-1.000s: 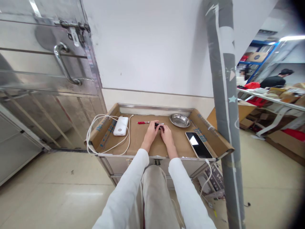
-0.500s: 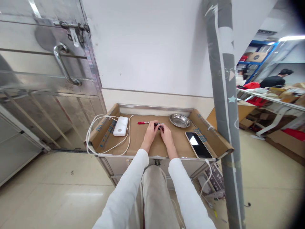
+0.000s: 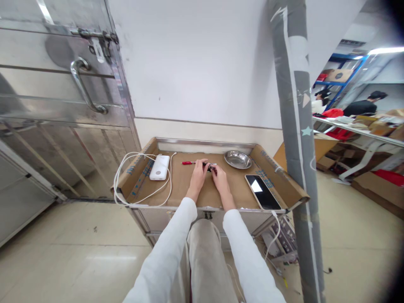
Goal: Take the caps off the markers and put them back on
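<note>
L hand (image 3: 198, 174) & R hand (image 3: 220, 177) both pinched closed on small black obj (image 3: 209, 167), exact shape unclear, mid brown cardboard-lined tabletop (image 3: 180, 185); slim red-handled tool (image 3: 188, 163) just L of L fingers, round shiny steel dish (image 3: 237, 159) off to R.

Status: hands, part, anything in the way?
Left hand, right hand pinching black part. Red item close by left hand. Bowl, phone to the right.
</note>
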A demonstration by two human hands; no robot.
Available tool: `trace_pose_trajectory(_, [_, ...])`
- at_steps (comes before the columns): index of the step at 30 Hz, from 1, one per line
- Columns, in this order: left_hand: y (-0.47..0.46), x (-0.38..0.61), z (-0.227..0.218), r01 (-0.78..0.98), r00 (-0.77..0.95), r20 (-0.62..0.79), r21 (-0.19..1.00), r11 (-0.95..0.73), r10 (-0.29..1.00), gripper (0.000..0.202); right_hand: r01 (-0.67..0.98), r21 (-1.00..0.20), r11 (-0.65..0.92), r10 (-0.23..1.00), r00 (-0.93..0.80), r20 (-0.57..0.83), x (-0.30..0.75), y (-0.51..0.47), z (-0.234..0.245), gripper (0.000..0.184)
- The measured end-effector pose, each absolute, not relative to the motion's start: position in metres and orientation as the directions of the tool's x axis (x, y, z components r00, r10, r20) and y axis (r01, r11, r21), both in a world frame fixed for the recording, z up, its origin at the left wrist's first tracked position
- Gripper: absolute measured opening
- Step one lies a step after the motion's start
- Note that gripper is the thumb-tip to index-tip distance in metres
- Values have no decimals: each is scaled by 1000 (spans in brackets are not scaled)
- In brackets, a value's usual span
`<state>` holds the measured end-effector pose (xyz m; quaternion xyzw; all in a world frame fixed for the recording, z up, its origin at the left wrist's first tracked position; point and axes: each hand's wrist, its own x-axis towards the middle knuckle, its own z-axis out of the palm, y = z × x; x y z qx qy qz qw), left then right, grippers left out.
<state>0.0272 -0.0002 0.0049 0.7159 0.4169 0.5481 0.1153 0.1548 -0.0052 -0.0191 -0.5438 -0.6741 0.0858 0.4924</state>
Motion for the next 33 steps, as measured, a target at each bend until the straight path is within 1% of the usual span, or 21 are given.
trace_pose_trajectory(19, [0,28,6,435,-60,686,672,-600,725,22,675,-629,386,821,59,568,155,-3,-20,25])
trace_pose_trajectory(26, [2,27,5,380,-151,698,694,-611,700,23,667,-618,416,805,47,592,153,-6,-16,26])
trace_pose_trajectory(33, [6,27,0,338,-132,678,716,-610,723,21,690,-619,376,832,44,554,153,-5,-18,26])
